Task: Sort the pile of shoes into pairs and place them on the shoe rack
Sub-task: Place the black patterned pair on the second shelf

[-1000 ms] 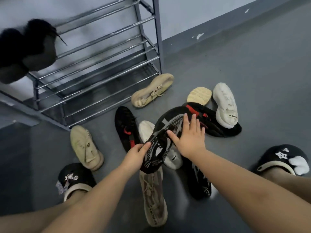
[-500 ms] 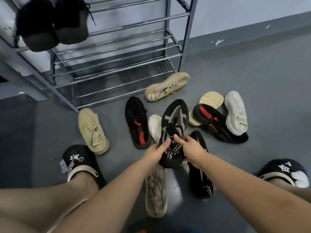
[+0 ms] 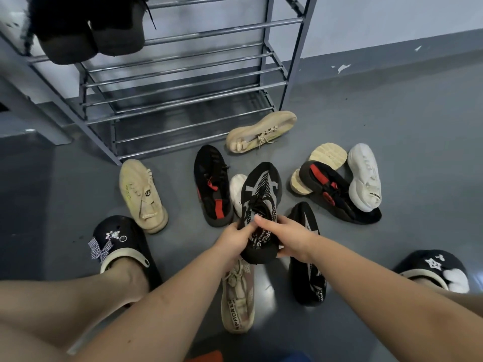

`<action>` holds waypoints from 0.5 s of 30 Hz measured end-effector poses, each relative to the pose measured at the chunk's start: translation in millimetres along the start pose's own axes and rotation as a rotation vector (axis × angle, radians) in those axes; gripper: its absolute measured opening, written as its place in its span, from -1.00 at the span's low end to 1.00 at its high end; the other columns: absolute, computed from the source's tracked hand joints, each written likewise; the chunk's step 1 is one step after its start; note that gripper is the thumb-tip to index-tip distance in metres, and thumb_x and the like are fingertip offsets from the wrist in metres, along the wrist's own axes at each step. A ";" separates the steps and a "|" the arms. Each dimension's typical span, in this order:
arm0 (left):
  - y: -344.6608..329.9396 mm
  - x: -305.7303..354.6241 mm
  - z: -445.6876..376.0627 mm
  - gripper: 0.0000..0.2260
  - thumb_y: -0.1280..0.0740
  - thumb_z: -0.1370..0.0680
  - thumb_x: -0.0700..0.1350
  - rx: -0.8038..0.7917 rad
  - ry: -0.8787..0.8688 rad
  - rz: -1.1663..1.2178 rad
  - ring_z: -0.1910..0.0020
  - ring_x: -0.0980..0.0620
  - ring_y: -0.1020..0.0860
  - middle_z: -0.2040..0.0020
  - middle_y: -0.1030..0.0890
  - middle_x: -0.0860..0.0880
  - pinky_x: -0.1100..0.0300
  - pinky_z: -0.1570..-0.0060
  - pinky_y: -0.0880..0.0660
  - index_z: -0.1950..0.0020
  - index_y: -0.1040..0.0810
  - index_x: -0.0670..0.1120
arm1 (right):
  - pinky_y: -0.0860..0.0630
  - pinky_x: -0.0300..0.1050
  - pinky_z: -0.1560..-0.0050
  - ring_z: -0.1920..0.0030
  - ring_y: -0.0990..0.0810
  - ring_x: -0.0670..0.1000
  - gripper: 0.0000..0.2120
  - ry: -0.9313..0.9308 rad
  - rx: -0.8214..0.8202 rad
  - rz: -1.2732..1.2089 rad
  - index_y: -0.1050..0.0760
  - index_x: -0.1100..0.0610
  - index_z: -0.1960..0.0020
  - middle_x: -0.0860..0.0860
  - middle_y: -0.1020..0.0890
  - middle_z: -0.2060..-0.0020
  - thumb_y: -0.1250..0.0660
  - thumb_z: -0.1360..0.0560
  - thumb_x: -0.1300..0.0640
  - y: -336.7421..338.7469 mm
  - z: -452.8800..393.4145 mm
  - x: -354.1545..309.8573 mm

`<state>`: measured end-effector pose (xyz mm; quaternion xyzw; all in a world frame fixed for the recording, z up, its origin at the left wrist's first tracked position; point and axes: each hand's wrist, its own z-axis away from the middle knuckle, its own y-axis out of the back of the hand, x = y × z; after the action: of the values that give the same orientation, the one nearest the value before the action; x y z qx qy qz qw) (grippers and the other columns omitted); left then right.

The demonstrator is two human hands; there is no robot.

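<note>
Both hands grip a black-and-grey knit sneaker [image 3: 261,189] at its heel end, toe pointing away; my left hand [image 3: 235,237] is on its left side, my right hand [image 3: 285,237] on its right. Its likely mate [image 3: 308,262] lies on the floor under my right forearm. A black-and-red sneaker [image 3: 213,184] lies left of the held shoe, another black-and-red one [image 3: 334,194] at right. Beige sneakers lie at left [image 3: 141,194], by the rack [image 3: 261,131], and below my hands [image 3: 237,296]. The metal shoe rack [image 3: 183,82] stands behind, a dark pair [image 3: 86,30] on its upper shelf.
White shoes lie at right [image 3: 364,176], one sole-up [image 3: 321,165], and one [image 3: 236,189] partly under the held sneaker. My feet in black clogs sit at left [image 3: 117,244] and right [image 3: 433,267]. Grey floor; wall behind the rack.
My right hand has slid from the sneaker's top to its heel, joining the left. The sneaker is now lifted, toe pointing away. The view has tilted up toward the rack.
</note>
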<state>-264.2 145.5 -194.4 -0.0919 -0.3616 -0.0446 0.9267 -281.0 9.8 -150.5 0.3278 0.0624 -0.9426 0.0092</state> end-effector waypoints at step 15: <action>-2.7 -18.7 6.7 -0.61 -0.38 -0.51 -0.05 -0.160 0.091 -0.034 -0.08 -0.09 -0.62 -0.13 -0.64 -0.17 0.04 -0.11 -0.55 -0.28 -0.46 -0.17 | -0.49 0.01 -0.20 -0.18 -0.55 0.08 -0.40 -0.075 0.137 0.127 -0.39 0.10 -0.37 0.07 -0.57 -0.22 -0.17 -0.51 -0.29 22.5 -3.3 22.7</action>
<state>-282.8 144.5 -201.9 -0.1574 -0.3160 -0.0931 0.9310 -295.4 -11.6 -169.7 0.2956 -0.0234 -0.9538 0.0488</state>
